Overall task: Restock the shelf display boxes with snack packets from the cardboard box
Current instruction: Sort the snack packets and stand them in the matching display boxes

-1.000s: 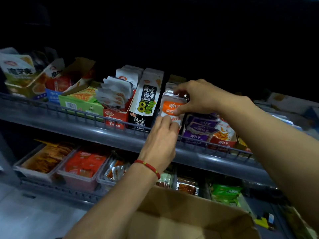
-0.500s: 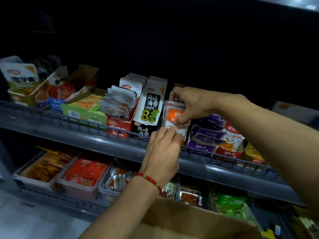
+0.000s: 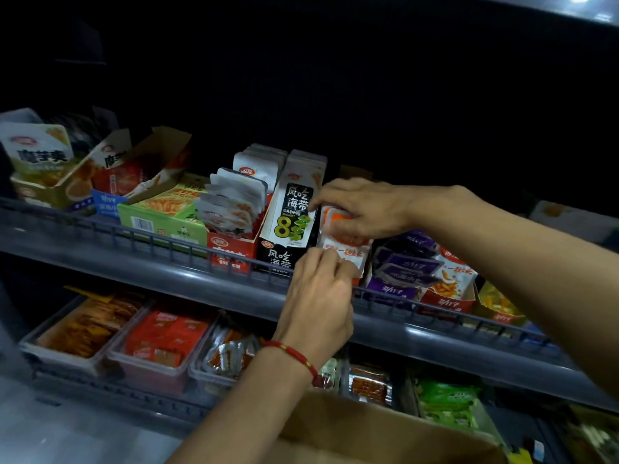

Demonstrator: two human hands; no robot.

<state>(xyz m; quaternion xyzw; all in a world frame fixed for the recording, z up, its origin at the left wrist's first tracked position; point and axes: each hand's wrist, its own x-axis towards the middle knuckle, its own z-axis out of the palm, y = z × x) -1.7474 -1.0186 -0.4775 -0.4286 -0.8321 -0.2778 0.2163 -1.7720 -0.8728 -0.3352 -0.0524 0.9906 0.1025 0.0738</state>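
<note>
Both hands grip the orange-white packets (image 3: 338,244): right hand (image 3: 360,209) curled over the top, left hand (image 3: 318,303) pinching the bottom edge. Packets sit on upper shelf (image 3: 167,272), at 3 o'clock of black display box (image 3: 289,222). Cardboard box (image 3: 368,433) at 6 o'clock.

The left hand (image 3: 318,296) reaches up, fingers curled, pinching something at the fingertips. A red string bracelet (image 3: 294,358) sits on its wrist. The right hand (image 3: 361,209) reaches across from the right, fingers bent, gripping from above.
</note>
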